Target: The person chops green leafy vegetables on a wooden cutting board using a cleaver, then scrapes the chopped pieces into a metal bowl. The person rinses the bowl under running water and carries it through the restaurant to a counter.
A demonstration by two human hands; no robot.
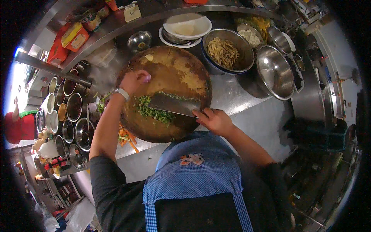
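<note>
Where the chopped greens lie, toward the near left of the round board, a cleaver leans across them, broad face showing, green bits along its far edge; whether it touches wood, cannot tell. Right hand: fingers closed on the cleaver's right end, grip partly hidden. Left hand: over the board's left side, fingers bunched, apparently pinching a purplish piece too blurred to name. Pale scrap alone near the far rim.

Risks, as judged: hand and blade share one board; a careless sweep, or a slip on damp wood, could bring edge to fingers. Greens pushed hard might spill over the near rim.

Containers: just beyond the board, rightward, a steel bowl of pale brownish strips; past it, a smaller bowl of white chopped bits. White bowl at the far side, contents unclear. Far left, clustered pots, one with dark reddish contents. Orange shreds on the worktop, by the board's near-left rim.
</note>
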